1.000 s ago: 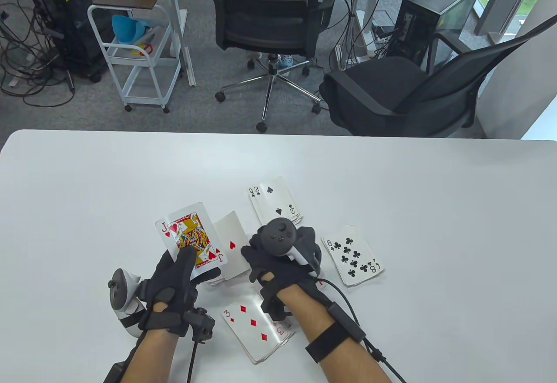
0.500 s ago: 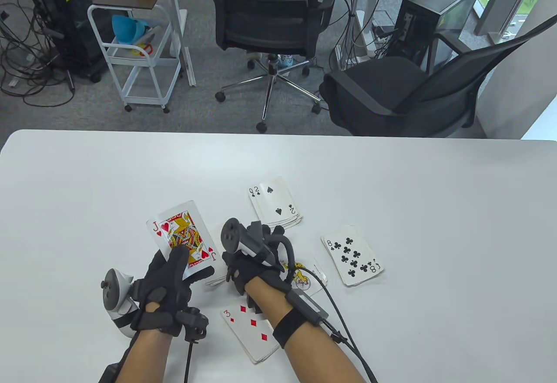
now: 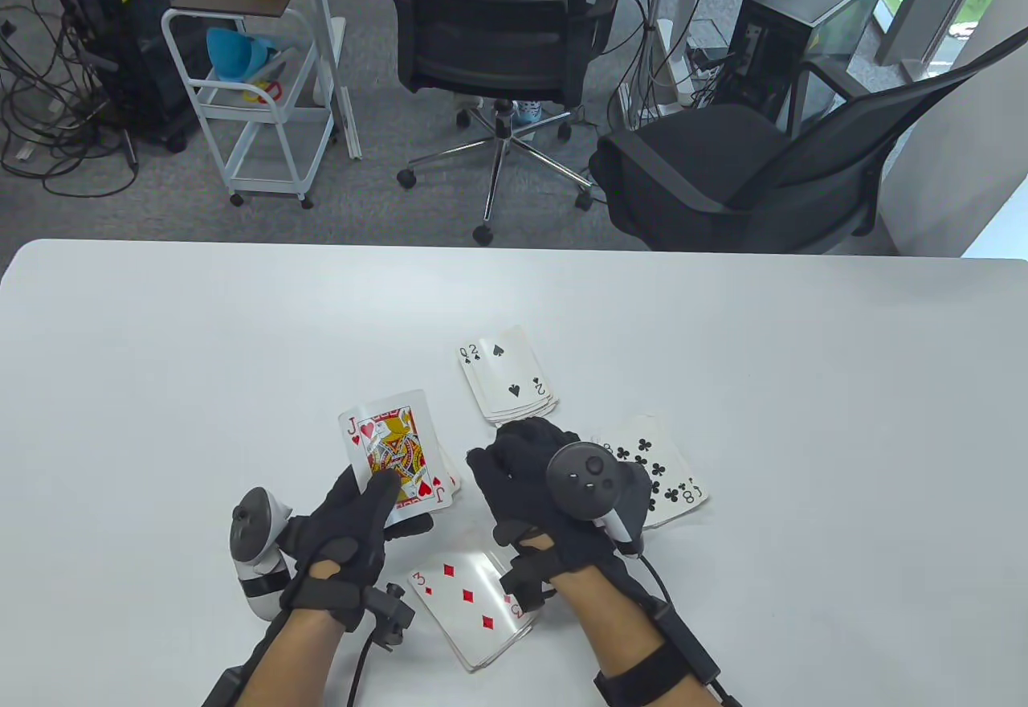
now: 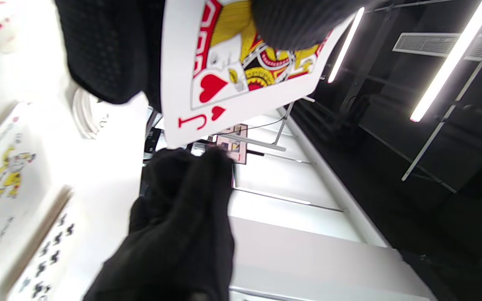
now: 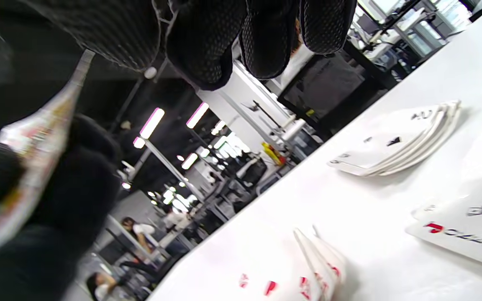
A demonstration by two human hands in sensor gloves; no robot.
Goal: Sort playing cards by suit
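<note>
My left hand (image 3: 393, 508) grips a fanless stack of cards face up, the jack of hearts (image 3: 397, 454) on top, held above the table; the jack shows close in the left wrist view (image 4: 232, 71). My right hand (image 3: 514, 458) hovers palm down just right of it, holding nothing, its fingers (image 5: 207, 46) loosely bent. Face-up piles lie on the table (image 3: 201, 353): spades topped by a 2 (image 3: 507, 373), clubs topped by an 8 (image 3: 673, 476), diamonds topped by a 3 (image 3: 470, 598). A hearts pile (image 5: 312, 267) lies mostly hidden under the held stack.
A joker card (image 5: 467, 234) lies flat under my right hand, hidden in the table view. Office chairs (image 3: 498, 32) and a white cart (image 3: 257, 96) stand beyond the table's far edge.
My left hand moved right with the stack, which now covers the ace of hearts laid down earlier. My right hand swung left to the stack, then back right over the joker.
</note>
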